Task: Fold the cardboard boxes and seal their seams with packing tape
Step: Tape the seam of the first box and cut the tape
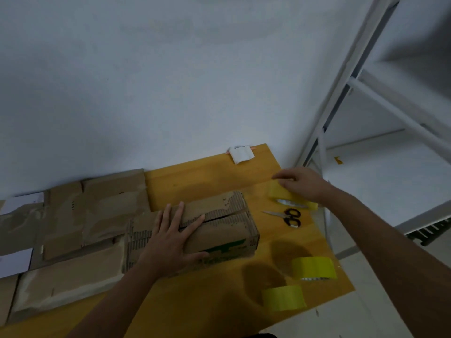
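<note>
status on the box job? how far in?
Done: one box is folded, left hand pressing its top flaps flat. In hand: right hand is at the far tape roll; grip not clear. Left: the top seam looks untaped, scissors untouched, and flat cardboard on the left is unfolded.

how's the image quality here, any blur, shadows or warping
Head view: dim and soft overall; the right hand at the far tape roll is blurred, while the left hand on the box is sharper; two dark soft shadows fall on the table by the near rolls; the wide lens leans the shelf frame strongly.
</note>
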A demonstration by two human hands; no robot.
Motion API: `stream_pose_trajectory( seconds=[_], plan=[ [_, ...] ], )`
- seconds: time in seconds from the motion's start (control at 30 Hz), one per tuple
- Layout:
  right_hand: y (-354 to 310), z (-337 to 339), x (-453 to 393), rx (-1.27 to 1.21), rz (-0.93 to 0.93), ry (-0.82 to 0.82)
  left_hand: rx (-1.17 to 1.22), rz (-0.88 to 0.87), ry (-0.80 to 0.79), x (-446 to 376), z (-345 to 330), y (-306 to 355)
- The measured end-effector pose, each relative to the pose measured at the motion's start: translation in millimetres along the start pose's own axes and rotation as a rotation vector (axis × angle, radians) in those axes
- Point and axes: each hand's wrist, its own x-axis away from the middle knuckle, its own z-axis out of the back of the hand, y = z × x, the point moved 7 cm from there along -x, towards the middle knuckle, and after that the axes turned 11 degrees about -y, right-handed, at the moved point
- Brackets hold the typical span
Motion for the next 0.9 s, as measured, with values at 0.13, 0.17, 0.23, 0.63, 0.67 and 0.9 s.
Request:
stream_pose_trajectory(
  seconds=[0.13, 0.17, 0.23, 0.63, 0.67, 0.9],
  plan=[
    [-80, -2, 3, -0.204, 0.222, -0.063, 0.014, -0.008, -0.02, 0, 6, 2],
    [-104, -9, 2, -0.249, 0.285, -0.112, 0.013, -0.01, -0.037, 1, 7, 3],
    [-148, -28, 0, -0.348, 0.396, -0.216, 0.017, -0.007, -0.08, 1, 5, 4],
    [-170, -101, -31, -0.502, 0.276, -0.092, 0.0, -0.116, -0.141, 10, 5, -16],
    [-162, -103, -32, -0.499, 0.245, -0.076, -0.034, -0.123, -0.148, 15, 6, -21],
    [-142, -112, -30, -0.463, 0.181, 0.05, -0.057, -0.044, -0.087, 32, -4, -41]
  ],
)
